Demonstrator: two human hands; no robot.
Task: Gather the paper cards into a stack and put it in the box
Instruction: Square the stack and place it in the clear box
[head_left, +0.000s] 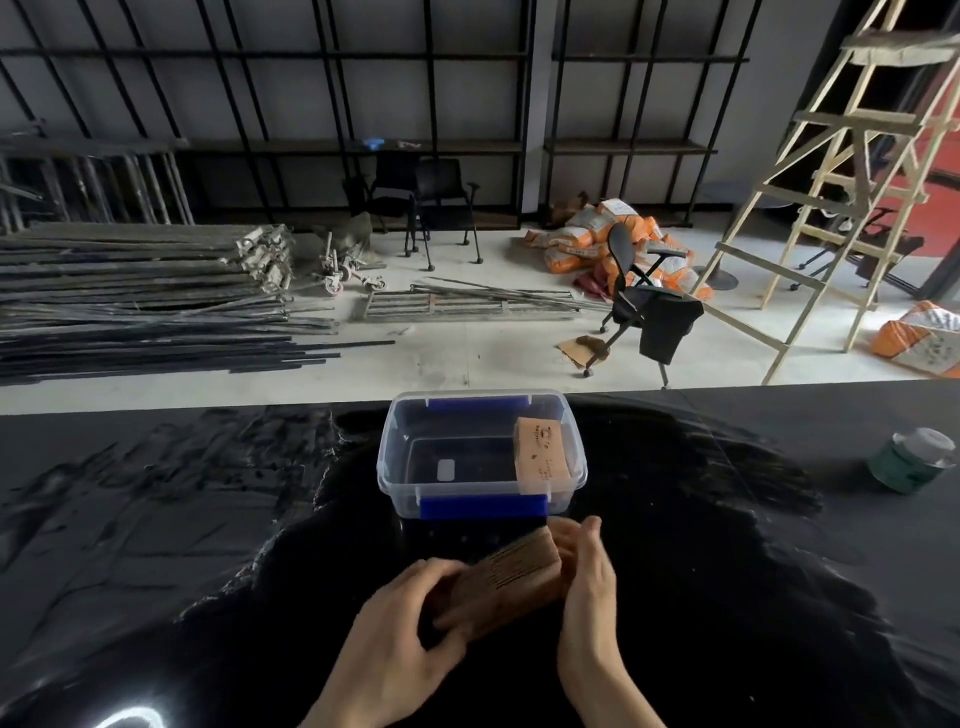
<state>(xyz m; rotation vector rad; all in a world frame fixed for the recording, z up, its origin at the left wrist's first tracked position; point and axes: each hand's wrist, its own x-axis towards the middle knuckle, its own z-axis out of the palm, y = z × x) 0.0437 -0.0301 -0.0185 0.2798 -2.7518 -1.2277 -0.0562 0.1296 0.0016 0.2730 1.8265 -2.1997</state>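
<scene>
A thick stack of brown paper cards (511, 577) is held on edge between both my hands, just above the black table, in front of the box. My left hand (400, 631) grips its near left end. My right hand (587, 577) presses flat against its right end. The clear plastic box (395, 478) with blue clips stands open just beyond the stack. A second bundle of brown cards (540, 452) leans against the box's right inner wall.
The black table (208, 519) runs wide to both sides. A green jar with a clear lid (911, 460) stands at the right. Beyond the table's far edge lie metal poles, office chairs, orange sacks and a wooden ladder on the floor.
</scene>
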